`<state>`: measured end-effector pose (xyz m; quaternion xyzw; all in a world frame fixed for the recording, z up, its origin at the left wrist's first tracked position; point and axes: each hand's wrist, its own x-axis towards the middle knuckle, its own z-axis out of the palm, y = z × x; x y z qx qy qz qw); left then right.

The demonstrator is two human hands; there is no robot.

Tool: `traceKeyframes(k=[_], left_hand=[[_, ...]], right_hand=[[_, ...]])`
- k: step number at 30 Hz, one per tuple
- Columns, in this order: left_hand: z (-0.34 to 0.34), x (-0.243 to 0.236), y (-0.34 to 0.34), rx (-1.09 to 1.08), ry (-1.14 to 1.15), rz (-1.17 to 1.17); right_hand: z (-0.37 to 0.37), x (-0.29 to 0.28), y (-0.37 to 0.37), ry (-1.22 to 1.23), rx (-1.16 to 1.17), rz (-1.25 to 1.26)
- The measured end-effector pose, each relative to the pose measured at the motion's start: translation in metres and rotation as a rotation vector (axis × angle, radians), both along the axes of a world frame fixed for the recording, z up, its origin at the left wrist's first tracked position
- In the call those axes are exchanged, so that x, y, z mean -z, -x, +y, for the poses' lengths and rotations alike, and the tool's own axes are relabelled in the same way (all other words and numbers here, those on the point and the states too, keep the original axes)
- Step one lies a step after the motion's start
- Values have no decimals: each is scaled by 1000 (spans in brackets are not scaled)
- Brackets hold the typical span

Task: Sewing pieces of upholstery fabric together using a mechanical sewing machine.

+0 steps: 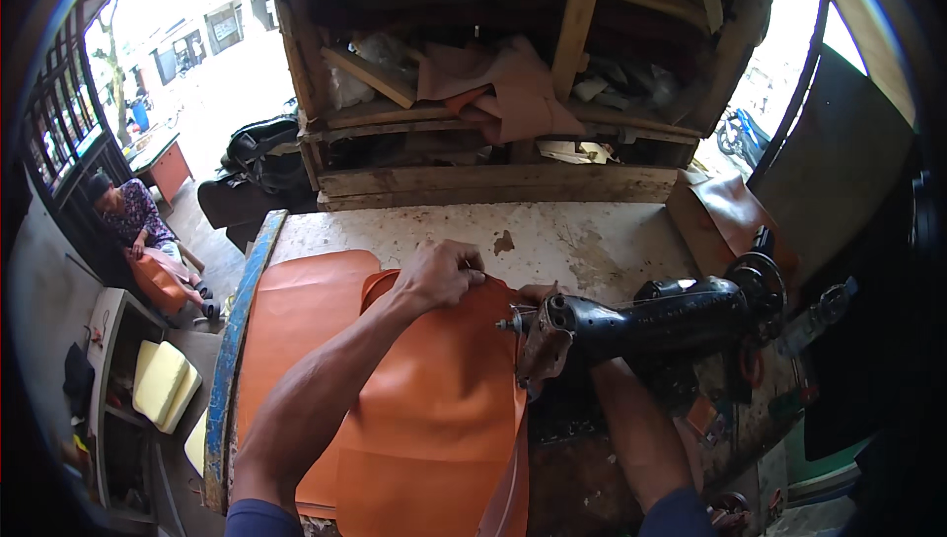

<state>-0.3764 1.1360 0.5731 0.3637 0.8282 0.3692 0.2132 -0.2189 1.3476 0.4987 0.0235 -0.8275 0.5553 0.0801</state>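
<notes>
A wide orange leather-like sheet (434,438) lies over the left half of the worktable, folded or layered at its far edge. My left hand (441,276) is closed on that far edge, its fingers curled down and pinching the material. A black sewing machine (671,320) stands to the right, its needle end over the sheet's right edge. Beyond the machine's head, a small part of my right hand (538,292) shows beside the sheet. The machine hides its fingers, and my right forearm passes beneath the machine's arm.
A wooden shelf (493,182) stuffed with material scraps rises behind the table (473,226). Brown sheet material (725,216) lies at the back right. Yellow foam pads (166,386) sit in a low cabinet at left. Another person (138,216) sits farther off, handling an orange piece.
</notes>
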Motion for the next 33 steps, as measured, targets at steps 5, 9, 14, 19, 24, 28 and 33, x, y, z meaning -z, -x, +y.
traceKeyframes(k=[5, 9, 14, 19, 24, 28, 33], left_hand=[[-8, -5, -5, 117, -88, 164], [-33, -15, 3, 113, 142, 379], [-89, -10, 18, 92, 212, 457], [-128, -6, 11, -160, 152, 518], [-149, -1, -24, -360, -56, 564], [-131, -3, -43, -247, -42, 688], [-94, -18, -78, 8, -23, 619]], right_hand=[[-12, -2, 15, 29, 53, 196], [-14, -7, 18, 18, 179, -180], [-17, 2, 20, 139, 152, -106], [-20, -5, -14, 437, 102, 118], [-66, -28, -109, -385, 578, 294], [-113, -43, -152, -173, 731, 211], [-160, -59, -184, -145, 709, 52]])
